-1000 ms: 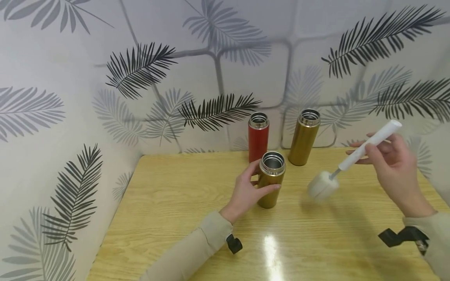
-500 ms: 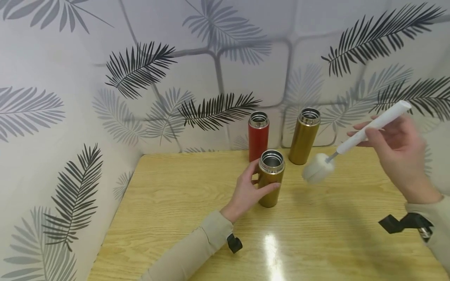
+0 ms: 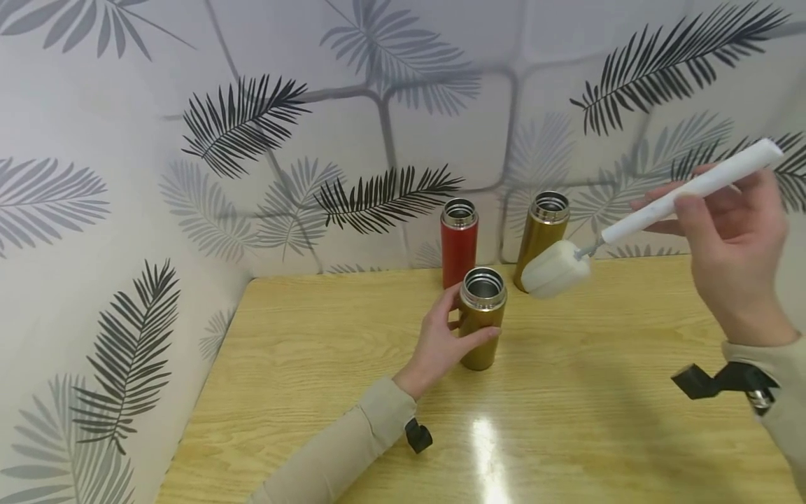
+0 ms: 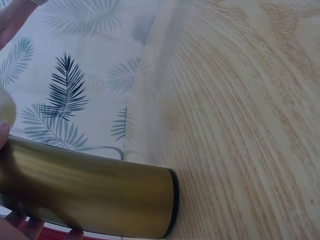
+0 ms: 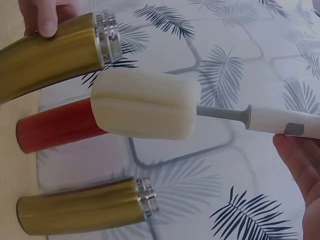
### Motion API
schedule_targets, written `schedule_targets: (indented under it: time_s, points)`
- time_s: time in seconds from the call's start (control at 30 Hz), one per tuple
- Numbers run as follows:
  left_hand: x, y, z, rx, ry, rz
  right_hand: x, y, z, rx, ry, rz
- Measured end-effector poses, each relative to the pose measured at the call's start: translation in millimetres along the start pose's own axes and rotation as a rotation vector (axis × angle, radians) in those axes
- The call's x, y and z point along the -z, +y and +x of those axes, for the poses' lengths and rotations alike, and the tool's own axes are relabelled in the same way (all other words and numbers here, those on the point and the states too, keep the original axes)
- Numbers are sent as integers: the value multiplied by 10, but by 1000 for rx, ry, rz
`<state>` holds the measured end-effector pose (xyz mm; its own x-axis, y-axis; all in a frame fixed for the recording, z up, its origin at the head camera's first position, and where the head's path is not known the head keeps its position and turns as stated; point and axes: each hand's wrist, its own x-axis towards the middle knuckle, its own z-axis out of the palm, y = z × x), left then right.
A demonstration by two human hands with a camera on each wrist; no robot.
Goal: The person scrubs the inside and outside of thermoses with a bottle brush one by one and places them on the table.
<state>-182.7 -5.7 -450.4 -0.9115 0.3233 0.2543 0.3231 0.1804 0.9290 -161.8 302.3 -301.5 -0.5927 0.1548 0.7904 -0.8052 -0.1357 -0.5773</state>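
My left hand [image 3: 441,339] grips an open gold flask [image 3: 481,318] that stands upright on the wooden table [image 3: 327,364]; the flask's gold wall [image 4: 90,197] fills the left wrist view. My right hand [image 3: 733,245] holds the white handle of a bottle brush [image 3: 686,190] in the air. The brush's cream sponge head [image 3: 553,269] hangs just right of and slightly above the flask's mouth. In the right wrist view the sponge head [image 5: 145,104] lies close beside the held flask's steel rim [image 5: 107,37].
A red flask [image 3: 458,241] and a second gold flask [image 3: 541,238], both open, stand at the back of the table by the leaf-patterned wall [image 3: 252,126]. The same wall closes the left side. Bare wood lies in front of me.
My right hand has lifted the brush up and to the left, bringing the sponge head from low over the table to beside the flask's mouth. The left hand has kept its grip.
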Motion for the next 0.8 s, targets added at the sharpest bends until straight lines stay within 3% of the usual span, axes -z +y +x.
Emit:
schedule_targets:
  time_s: [0.13,0.5,0.67,0.8]
  points:
    - [4,-3,-8,-5,0,-2,-116,-27,55,12,42,105]
    - [-8,-21,17,-21,-5,-3,-338,-50,188,46,140,195]
    - [-9,-30,-1,-21,-4,1,-431,-37,198,36,103,282]
    - [-13,-31,-12,-16,-3,-2,-506,-39,164,4,78,265]
